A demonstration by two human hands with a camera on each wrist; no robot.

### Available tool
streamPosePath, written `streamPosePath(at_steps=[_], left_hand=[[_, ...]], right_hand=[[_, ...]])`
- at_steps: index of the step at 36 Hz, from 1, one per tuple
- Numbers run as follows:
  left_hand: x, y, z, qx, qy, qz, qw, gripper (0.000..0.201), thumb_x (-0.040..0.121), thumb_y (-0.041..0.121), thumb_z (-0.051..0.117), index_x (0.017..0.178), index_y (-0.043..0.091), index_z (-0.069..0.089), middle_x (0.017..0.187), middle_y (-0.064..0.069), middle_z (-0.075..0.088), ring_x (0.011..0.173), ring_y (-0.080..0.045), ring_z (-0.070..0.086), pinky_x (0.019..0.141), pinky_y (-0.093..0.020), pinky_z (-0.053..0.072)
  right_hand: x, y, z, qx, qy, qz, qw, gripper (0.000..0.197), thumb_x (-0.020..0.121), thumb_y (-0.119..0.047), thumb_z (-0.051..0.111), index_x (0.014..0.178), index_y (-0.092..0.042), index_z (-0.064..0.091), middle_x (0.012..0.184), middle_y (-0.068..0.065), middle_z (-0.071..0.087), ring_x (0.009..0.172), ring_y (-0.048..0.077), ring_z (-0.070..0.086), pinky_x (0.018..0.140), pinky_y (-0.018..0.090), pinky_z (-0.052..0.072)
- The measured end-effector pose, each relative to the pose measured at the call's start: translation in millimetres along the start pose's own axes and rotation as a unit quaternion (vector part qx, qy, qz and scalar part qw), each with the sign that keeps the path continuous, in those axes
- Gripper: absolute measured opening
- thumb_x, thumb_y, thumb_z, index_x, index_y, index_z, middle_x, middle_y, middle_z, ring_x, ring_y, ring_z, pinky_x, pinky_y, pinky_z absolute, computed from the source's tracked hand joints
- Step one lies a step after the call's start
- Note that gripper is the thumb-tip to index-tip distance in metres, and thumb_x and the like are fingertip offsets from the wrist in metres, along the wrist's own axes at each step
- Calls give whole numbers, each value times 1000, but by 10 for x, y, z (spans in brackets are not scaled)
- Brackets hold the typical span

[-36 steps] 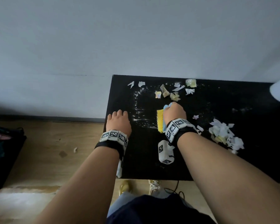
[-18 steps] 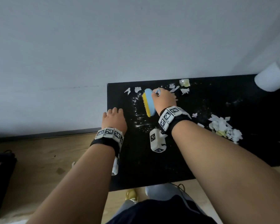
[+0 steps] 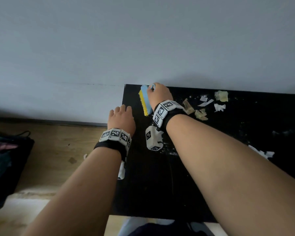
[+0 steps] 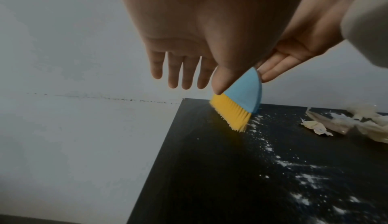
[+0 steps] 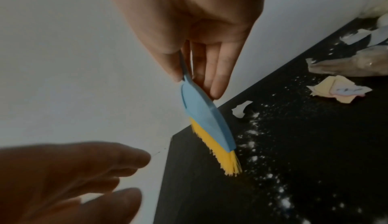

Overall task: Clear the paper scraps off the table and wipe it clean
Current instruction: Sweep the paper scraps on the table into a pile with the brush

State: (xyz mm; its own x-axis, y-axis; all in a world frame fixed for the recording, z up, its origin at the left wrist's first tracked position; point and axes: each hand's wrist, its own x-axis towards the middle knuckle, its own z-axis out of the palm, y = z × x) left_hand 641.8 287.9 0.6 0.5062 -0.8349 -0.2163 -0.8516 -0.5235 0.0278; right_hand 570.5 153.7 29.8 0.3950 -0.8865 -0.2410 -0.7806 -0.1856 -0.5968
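Note:
A blue brush with yellow bristles [image 3: 145,103] stands on its bristles at the far left corner of the black table [image 3: 148,188]. My right hand [image 3: 159,93] grips its thin handle between thumb and fingers [image 5: 218,78]. The bristles [image 5: 222,157] touch the tabletop beside a trail of white powder [image 4: 293,166]. Just off the table's left edge hovers my left hand [image 3: 121,117], its fingers [image 4: 185,73] straight and holding nothing. Torn paper scraps [image 3: 201,114], white and yellowish, lie right of the brush along the back edge. More white scraps [image 3: 262,153] show past my right forearm.
A pale wall [image 3: 143,40] runs directly behind the table. Left of the table is wooden floor [image 3: 58,150] with a small scrap [image 3: 85,156] on it and a dark bag [image 3: 7,159] at the far left. A small white scrap [image 5: 241,109] lies near the brush.
My right hand has carried the brush from the middle of the powder patch to the far left corner. The left hand has stayed at the table's left edge.

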Motion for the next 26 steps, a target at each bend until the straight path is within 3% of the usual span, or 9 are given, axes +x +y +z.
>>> streamPosePath(at_steps=[3, 7, 11, 15, 21, 26], left_hand=[[46, 28, 22, -5, -2, 3, 1000, 39, 98, 24, 46, 135, 15, 44, 138, -5, 47, 129, -24, 42, 110, -39, 31], [78, 84, 24, -7, -14, 6, 1000, 40, 99, 25, 45, 137, 14, 42, 141, -5, 45, 132, -24, 40, 112, -39, 30], [96, 178, 13, -17, -13, 17, 1000, 41, 99, 24, 44, 139, 14, 41, 142, -5, 45, 132, -24, 39, 112, -39, 30], [92, 301, -13, -27, -6, 34, 999, 41, 99, 24, 43, 139, 14, 42, 142, -5, 45, 133, -24, 39, 111, -38, 29], [20, 457, -21, -21, -1, 70, 997, 42, 98, 21, 43, 139, 14, 42, 142, -5, 45, 133, -24, 39, 112, -38, 28], [-93, 552, 15, -19, -4, 98, 995, 40, 97, 20, 43, 137, 15, 44, 140, -5, 46, 132, -24, 40, 113, -39, 30]], right_hand=[[93, 91, -60, -13, 6, 24, 1000, 24, 98, -26, 38, 99, -14, 59, 86, 0, 53, 76, 21, 51, 64, 29, 35], [149, 234, -146, -10, 23, 46, 999, 18, 97, -27, 38, 88, -19, 51, 92, 5, 62, 77, 24, 55, 64, 30, 37], [103, 365, -247, -15, 53, 72, 996, 27, 99, -29, 38, 109, -14, 58, 109, 7, 65, 98, 29, 63, 70, 31, 39], [18, 493, -330, -28, 84, 104, 991, 29, 100, -29, 37, 111, -10, 56, 109, 8, 65, 99, 29, 63, 71, 34, 43], [-218, 746, -471, -35, 111, 141, 983, 29, 101, -26, 36, 113, -9, 57, 107, 9, 65, 97, 29, 63, 68, 31, 39], [-466, 978, -561, -24, 116, 208, 971, 32, 100, -23, 38, 125, -12, 55, 120, 11, 62, 109, 31, 59, 77, 34, 43]])
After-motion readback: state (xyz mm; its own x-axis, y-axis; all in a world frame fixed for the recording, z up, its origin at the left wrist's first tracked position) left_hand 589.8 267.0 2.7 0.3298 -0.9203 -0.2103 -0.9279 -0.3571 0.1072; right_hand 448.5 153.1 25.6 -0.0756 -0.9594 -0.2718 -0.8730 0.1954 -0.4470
